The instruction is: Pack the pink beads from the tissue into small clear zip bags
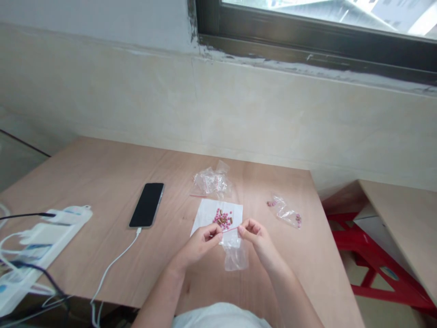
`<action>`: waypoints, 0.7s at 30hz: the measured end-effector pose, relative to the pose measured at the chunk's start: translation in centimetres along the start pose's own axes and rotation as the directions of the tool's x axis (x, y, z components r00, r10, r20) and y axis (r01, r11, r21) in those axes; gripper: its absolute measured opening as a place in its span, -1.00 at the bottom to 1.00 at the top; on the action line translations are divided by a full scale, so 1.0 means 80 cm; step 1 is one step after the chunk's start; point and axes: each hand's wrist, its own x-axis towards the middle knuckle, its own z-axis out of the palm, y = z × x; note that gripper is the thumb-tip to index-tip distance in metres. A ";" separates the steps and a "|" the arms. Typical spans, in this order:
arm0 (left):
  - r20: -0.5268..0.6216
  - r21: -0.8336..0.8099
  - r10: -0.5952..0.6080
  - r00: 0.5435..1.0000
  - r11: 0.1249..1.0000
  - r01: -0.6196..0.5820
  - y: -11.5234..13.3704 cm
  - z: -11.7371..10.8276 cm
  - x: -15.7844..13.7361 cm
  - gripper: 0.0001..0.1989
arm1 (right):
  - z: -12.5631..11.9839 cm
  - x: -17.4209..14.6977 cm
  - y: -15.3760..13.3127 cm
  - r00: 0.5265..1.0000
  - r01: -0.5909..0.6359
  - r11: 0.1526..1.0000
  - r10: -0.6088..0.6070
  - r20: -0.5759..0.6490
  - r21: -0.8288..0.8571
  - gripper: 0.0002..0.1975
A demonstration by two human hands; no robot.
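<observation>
A thin pink cord [231, 229] stretches between my two hands, over the front part of a white sheet of paper [201, 214]. My left hand [207, 238] pinches its left end, and my right hand [253, 231] pinches the right end between thumb and forefinger. Just beyond the cord lies a small heap of pink beads [223, 219] with several brownish-gold pieces mixed in. A clear plastic bag [236, 258] sticks out toward me from under the paper's front edge, between my wrists.
Crumpled clear bags [212, 181] lie behind the paper. Another clear bag [287, 214] with a few beads is to the right. A black phone [147, 205] on a white cable [114, 264] and a power strip [44, 246] are left. A red stool [375, 259] stands right of the table [273, 278].
</observation>
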 end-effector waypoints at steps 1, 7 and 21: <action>-0.017 -0.009 -0.008 1.000 1.000 0.008 -0.002 -0.001 0.004 -0.74 | -0.005 0.004 0.002 1.000 0.003 0.999 -0.004 -0.010 -0.032 -0.73; -0.210 -0.089 -0.018 0.978 0.996 -0.001 -0.017 -0.013 0.067 -0.71 | -0.092 0.045 0.025 0.792 -0.022 0.803 -0.350 -0.501 -0.595 -0.61; -0.205 0.039 -0.078 0.976 0.995 0.088 -0.041 -0.016 0.083 -0.65 | -0.163 0.037 0.060 0.559 -0.357 0.579 -0.496 -0.664 -0.733 -0.59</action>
